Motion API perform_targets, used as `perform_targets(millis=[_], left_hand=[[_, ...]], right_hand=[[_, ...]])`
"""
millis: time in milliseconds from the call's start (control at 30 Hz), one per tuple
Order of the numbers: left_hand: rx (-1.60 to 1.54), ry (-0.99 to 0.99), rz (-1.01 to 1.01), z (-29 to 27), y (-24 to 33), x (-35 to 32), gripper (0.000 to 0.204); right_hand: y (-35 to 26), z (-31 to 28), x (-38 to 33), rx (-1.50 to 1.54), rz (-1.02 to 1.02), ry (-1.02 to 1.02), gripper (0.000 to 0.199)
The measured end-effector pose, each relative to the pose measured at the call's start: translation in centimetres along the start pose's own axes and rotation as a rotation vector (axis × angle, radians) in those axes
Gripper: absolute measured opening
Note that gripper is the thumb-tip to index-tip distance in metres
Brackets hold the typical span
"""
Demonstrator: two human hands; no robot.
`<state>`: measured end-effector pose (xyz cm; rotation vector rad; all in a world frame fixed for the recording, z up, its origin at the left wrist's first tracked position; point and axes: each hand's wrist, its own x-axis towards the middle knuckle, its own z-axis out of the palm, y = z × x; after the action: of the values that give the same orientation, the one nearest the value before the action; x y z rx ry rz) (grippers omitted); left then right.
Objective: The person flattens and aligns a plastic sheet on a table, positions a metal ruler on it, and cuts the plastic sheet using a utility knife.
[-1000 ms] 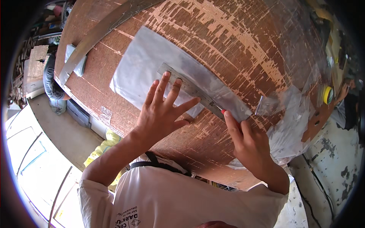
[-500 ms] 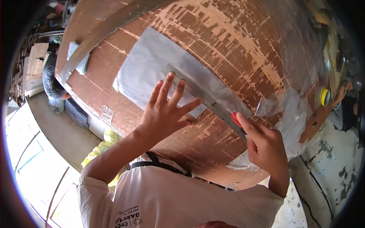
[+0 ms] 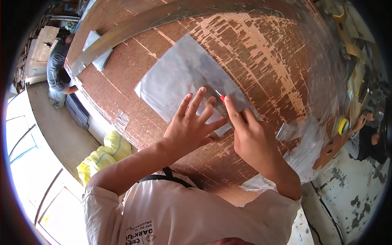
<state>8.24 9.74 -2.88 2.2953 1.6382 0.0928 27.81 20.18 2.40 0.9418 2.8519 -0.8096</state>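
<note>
A clear greyish plastic sheet (image 3: 175, 69) lies flat on a worn brown wooden board (image 3: 126, 81). Across the sheet runs a steel ruler (image 3: 199, 85), much of it hidden under my hands. My left hand (image 3: 181, 126) presses down on the ruler and sheet with its fingers spread. Beside it, my right hand (image 3: 257, 136) grips a red cutter (image 3: 223, 98), index finger stretched along it. The cutter's thin tip rests near the ruler's edge, close to its far end.
A long metal strip (image 3: 139, 28) curves over the board's far side, with a folded plastic piece (image 3: 100, 51) beneath it. Crumpled clear plastic (image 3: 306, 139) and a yellow tape roll (image 3: 343, 126) lie right. Other people work at left (image 3: 59, 67) and right (image 3: 365, 139).
My right hand has slid the cutter along the ruler, away from me and to the left, toward its far end. My left hand still presses on the ruler. The view has shifted slightly.
</note>
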Motion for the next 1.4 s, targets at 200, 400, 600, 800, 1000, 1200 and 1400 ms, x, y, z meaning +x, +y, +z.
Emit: perform_targets(millis=[200,400,600,800,1000,1200,1400], left_hand=[[0.023,-0.045,-0.011,0.3,0.0,-0.2,0.087],[0.044,-0.079,-0.007,0.2,0.0,0.1,0.09],[0.02,-0.063,-0.008,0.5,-0.2,-0.2,0.087],[-0.003,-0.047,-0.015,0.3,0.1,0.0,0.089],[-0.002,-0.034,-0.025,0.7,0.0,-0.1,0.09],[-0.02,-0.013,-0.023,0.5,0.0,-0.1,0.084],[-0.029,0.0,-0.007,0.0,0.1,0.3,0.079]], right_hand=[[-0.1,0.2,0.2,-0.038,0.005,-0.031,0.076],[-0.6,0.1,0.6,-0.16,-0.015,-0.041,0.07],[-1.0,-0.4,0.9,-0.234,-0.016,-0.099,0.063],[-0.4,-0.2,-0.1,-0.208,-0.025,-0.09,0.064],[-0.4,-0.4,-1.3,-0.2,-0.018,-0.113,0.067],[0.3,-0.3,-3.8,-0.172,0.013,-0.131,0.069],[-0.1,-0.4,-4.4,-0.191,0.046,-0.114,0.07]])
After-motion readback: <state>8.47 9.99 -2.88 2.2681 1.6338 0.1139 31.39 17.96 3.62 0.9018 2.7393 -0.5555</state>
